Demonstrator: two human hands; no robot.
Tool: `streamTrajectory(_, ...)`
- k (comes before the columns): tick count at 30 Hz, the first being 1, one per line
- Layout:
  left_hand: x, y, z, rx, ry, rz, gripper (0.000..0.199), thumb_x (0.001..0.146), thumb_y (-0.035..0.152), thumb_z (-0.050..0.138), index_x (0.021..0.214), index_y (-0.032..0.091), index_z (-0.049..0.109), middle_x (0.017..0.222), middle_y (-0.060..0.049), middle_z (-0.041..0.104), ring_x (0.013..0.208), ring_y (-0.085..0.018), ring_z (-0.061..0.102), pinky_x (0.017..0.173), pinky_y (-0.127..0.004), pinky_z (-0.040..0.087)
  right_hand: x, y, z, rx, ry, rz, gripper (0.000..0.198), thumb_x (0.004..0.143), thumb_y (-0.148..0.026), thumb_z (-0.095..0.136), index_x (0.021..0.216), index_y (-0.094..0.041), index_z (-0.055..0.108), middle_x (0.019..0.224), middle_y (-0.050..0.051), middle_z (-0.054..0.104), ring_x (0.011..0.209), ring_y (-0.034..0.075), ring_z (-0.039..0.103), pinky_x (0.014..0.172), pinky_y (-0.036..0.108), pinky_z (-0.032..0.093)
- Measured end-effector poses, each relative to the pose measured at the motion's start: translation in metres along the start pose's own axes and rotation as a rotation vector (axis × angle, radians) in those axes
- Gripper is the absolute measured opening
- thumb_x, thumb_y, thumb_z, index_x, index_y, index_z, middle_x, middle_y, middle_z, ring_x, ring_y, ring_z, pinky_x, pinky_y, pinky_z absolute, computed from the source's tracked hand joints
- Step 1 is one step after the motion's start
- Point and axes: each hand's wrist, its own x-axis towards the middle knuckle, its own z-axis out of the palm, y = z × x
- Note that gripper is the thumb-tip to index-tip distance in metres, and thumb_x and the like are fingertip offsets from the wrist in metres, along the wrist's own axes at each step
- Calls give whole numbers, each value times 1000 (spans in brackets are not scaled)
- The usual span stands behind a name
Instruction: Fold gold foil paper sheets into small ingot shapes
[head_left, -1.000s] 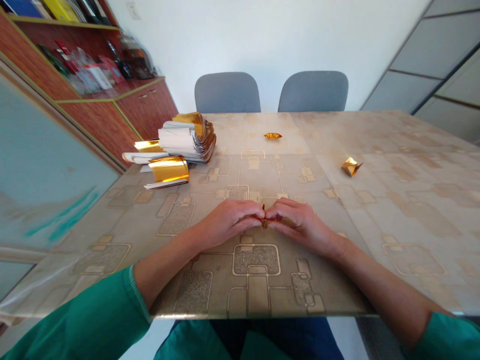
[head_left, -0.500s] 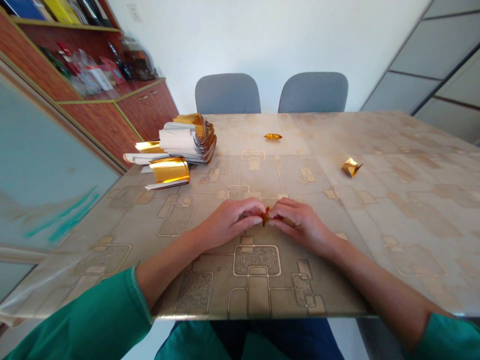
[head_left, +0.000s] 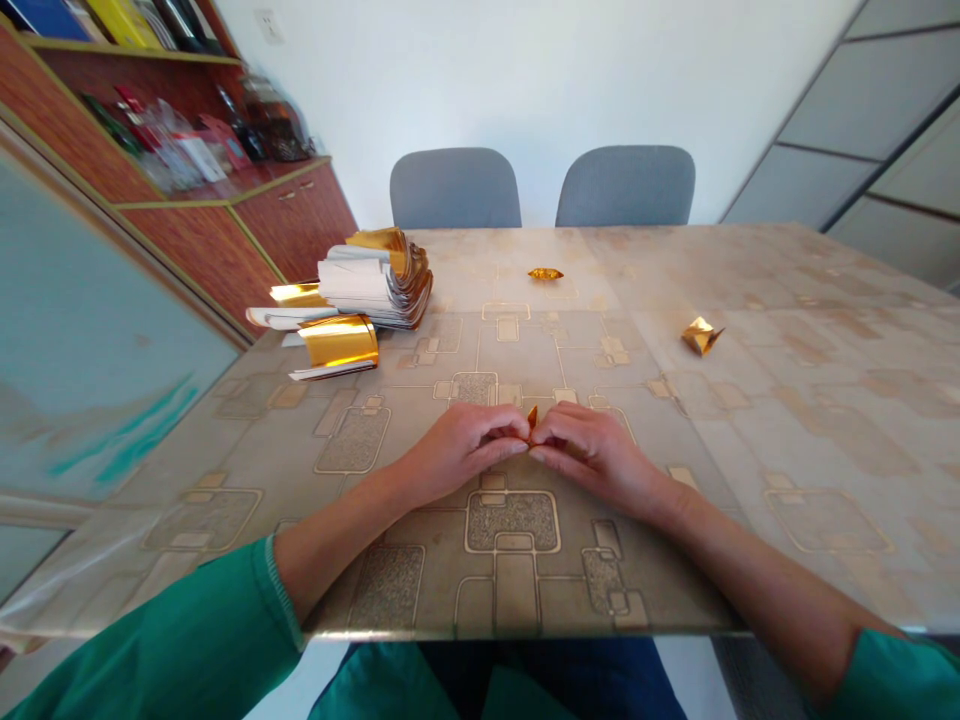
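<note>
Between my two hands is a small piece of folded gold foil paper [head_left: 532, 415], its pointed tip showing above the fingertips and the rest hidden by them. My left hand [head_left: 476, 445] pinches it from the left with thumb and fingers. From the right, my right hand [head_left: 592, 450] grips it the same way, the fingertips of both hands almost touching. Both hands are low over the patterned tabletop [head_left: 517, 590], near its front middle.
At the back left lies a stack of gold and white paper sheets [head_left: 360, 285], with a curled gold sheet [head_left: 341, 342] in front. A folded gold piece [head_left: 546, 274] lies far centre, another gold piece [head_left: 701, 337] to the right. Two grey chairs [head_left: 455, 188] stand behind the table.
My fingers have shifted slightly on the gold foil paper, and its pointed tip now stands up more visibly between them. The other papers stay in place.
</note>
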Motion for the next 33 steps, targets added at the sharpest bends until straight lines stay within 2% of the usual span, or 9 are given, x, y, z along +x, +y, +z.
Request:
streamTrajectory(3,-1,1,0,92,6,25,14,99,28,53,94,19,63,82,3,67,75,-11,61,69,-21,42,0,2,0,-5,-22,6,2,95,-22,58,95,-20,59,84,0,61,78,12,56,69,23,42)
streamTrajectory(7,-3,4,0,222,44,53,17,101,30,49,98,20,63,91,1,69,81,-14,64,71,-23,43,1,2,-2,4,5,-13,3,95,-19,57,95,-20,60,89,1,64,82,12,58,70,23,44)
streamTrajectory(14,-2,4,-3,116,25,50,7,97,24,57,100,21,62,89,3,69,80,-11,63,73,-21,44,1,-2,-3,-13,62,-60,6,96,-19,56,94,-20,61,90,2,64,84,13,59,71,24,46)
streamTrajectory(23,-2,3,-2,207,-2,94,14,100,27,51,98,19,63,93,-1,68,83,-14,63,74,-23,46,-2,3,-4,-37,-17,-42,9,98,-21,53,98,-20,62,91,3,63,85,14,59,72,26,47)
streamTrajectory(30,-2,11,-9,188,-198,174,17,101,23,47,99,19,63,101,-3,66,93,-14,62,85,-24,47,-2,7,-9,-53,-23,5,11,94,-16,57,102,-21,61,93,3,61,89,16,56,77,29,46)
streamTrajectory(33,-2,9,-7,228,-166,157,15,101,23,48,101,20,63,100,-2,66,91,-14,62,83,-24,47,-1,7,-9,-79,0,42,5,93,-19,59,94,-21,63,94,4,56,92,17,54,78,30,46)
